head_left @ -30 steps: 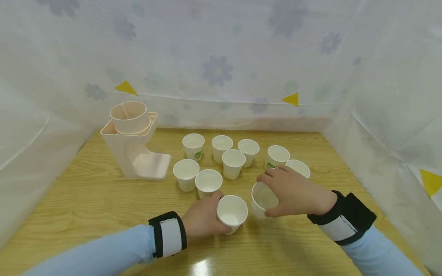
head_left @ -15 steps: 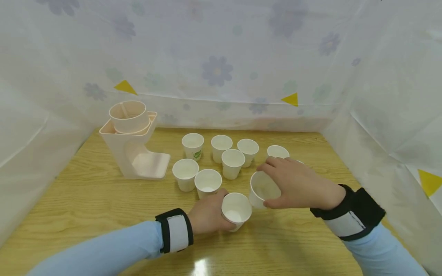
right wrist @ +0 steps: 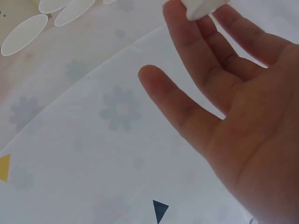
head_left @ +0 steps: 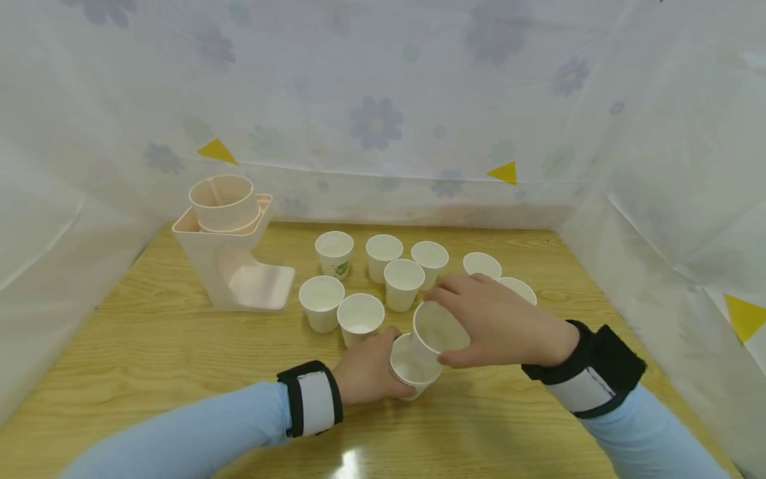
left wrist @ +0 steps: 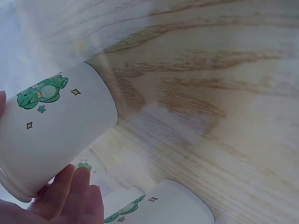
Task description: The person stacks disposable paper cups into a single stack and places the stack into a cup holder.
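Note:
My left hand point(head_left: 368, 369) grips a white paper cup point(head_left: 415, 374) from its left side near the front of the table. In the left wrist view this cup point(left wrist: 60, 121) carries a green cartoon animal and small stars, with my fingertips point(left wrist: 77, 186) along its side. Just above and to the right, my right hand point(head_left: 497, 326) holds a second white paper cup point(head_left: 437, 326) between thumb and fingers. That cup is tilted, and its lower part overlaps the left-held cup's rim in the head view. Only a white edge point(right wrist: 201, 8) shows by the right fingers point(right wrist: 182, 28) in the right wrist view.
Several white paper cups stand upright on the wooden table point(head_left: 149, 372), the nearest cup point(head_left: 361, 318) just beyond my left hand. At the left stands a pale pink plastic device point(head_left: 230, 253) with a round top. A flowered white sheet point(head_left: 377, 80) encloses the back and sides.
The right-held cup has moved left and over the left-held cup, having been beside it. My left hand has shifted slightly right and up with its cup.

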`<state>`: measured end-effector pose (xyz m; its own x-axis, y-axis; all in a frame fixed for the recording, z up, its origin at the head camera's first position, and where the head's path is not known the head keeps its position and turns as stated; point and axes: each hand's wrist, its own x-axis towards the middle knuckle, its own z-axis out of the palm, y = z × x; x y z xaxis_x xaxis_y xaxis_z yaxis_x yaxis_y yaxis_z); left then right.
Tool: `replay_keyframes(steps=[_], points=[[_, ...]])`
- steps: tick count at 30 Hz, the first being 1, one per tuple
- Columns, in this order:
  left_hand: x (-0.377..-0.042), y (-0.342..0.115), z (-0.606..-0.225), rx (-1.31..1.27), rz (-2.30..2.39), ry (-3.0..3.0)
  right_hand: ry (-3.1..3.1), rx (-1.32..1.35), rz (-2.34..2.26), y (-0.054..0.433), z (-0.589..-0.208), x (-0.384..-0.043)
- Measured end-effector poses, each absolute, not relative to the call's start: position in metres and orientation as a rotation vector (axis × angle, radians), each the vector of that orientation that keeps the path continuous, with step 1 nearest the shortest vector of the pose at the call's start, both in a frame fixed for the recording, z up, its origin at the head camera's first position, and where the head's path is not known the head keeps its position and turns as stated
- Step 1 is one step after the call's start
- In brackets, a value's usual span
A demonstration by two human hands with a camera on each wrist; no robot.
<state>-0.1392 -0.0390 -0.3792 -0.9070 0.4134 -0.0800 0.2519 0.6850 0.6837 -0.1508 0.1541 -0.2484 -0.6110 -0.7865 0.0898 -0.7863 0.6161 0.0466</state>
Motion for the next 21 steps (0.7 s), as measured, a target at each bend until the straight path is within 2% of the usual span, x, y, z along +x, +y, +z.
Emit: replay_keyframes(steps=[21], points=[[-0.145,-0.035,-0.381,0.515,1.033,2.664,-2.767,1.419,0.036,0.144,-0.265,-0.155]])
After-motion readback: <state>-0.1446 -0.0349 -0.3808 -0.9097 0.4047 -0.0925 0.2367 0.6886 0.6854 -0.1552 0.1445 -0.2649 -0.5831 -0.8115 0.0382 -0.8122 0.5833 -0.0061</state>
